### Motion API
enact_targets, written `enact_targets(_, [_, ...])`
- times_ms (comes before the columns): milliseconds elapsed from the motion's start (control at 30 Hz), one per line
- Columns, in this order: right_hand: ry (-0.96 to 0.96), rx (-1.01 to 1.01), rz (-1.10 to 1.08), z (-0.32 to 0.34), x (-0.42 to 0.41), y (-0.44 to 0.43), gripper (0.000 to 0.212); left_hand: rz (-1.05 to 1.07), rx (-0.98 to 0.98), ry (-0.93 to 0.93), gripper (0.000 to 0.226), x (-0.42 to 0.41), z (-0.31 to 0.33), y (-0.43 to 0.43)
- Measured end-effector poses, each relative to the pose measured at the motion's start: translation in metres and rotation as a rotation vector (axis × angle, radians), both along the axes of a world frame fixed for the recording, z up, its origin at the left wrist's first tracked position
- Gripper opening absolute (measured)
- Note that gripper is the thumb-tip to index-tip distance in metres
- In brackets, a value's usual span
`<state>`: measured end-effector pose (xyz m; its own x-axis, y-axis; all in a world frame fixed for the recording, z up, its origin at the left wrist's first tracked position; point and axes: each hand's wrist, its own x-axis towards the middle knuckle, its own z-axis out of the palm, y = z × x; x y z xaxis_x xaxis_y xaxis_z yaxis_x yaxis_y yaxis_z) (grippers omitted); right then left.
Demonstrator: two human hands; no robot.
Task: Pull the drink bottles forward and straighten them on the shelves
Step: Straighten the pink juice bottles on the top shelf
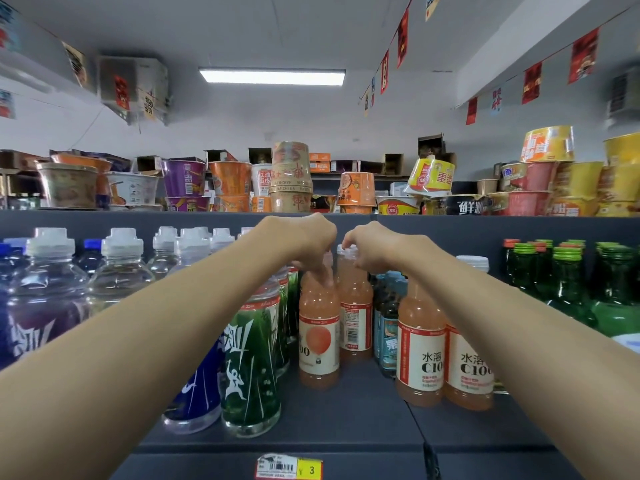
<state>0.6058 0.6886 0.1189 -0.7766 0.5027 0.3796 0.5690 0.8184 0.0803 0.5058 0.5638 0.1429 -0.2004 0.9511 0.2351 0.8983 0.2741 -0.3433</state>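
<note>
Two pink grapefruit drink bottles stand back on the dark shelf (346,420). My left hand (310,242) grips the neck of the nearer one (318,336), whose label shows an orange balloon. My right hand (372,249) pinches the white cap of the bottle behind it (356,317), whose barcode faces me. Two more of the same pink bottles (420,355) (469,368) stand at the front right, partly behind my right forearm. Under my left forearm stand a green sports bottle (251,368) and a blue one (197,393).
Clear and purple sports bottles (45,299) fill the left of the shelf. Green glass bottles (568,289) stand at the right. Small blue bottles (389,327) sit behind the front pink pair. Instant noodle cups (291,178) line the top shelf. A price tag (289,467) marks the front edge.
</note>
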Motion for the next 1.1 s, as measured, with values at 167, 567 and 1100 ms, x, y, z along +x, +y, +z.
enact_targets(167, [-0.017, -0.022, 0.015, 0.006, 0.003, 0.0, 0.036, 0.001, 0.01, 0.009, 0.063, -0.002, -0.001, -0.002])
enact_targets(567, [-0.109, 0.008, -0.009, 0.014, 0.005, -0.003, 0.038, 0.018, 0.015, 0.046, 0.057, -0.004, 0.001, -0.001])
enact_targets(1100, [-0.239, 0.135, -0.065, 0.006, 0.009, -0.009, 0.063, 0.006, -0.029, 0.069, 0.052, -0.004, -0.001, 0.003])
